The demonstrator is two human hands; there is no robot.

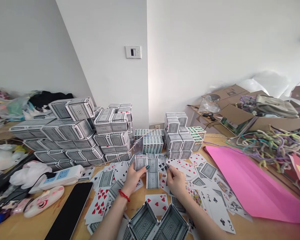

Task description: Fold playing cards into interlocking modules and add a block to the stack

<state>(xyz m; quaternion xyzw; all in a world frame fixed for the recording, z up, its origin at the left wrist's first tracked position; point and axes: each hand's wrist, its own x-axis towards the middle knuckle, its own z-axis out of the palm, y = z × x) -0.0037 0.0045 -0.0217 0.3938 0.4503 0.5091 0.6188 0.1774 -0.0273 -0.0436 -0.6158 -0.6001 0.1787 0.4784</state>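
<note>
White walls meet in a corner behind a cluttered wooden table (20,226). At lower left I see a black flat slab (70,210), and behind it stacked cubes of grey-backed cards (77,133). At lower centre, the left hand (133,180) has its fingers closed round a folded grey-backed playing card (140,163), which adjoins a flat grey-backed card (152,176). The right hand (176,182) is curled, fingertips at that card's right edge; I cannot tell whether it grips. My judgement: hold the folded piece firm and square the edges before pressing. Loose face-up cards (215,200) and a pink paper sheet (252,190) lie at right.
</note>
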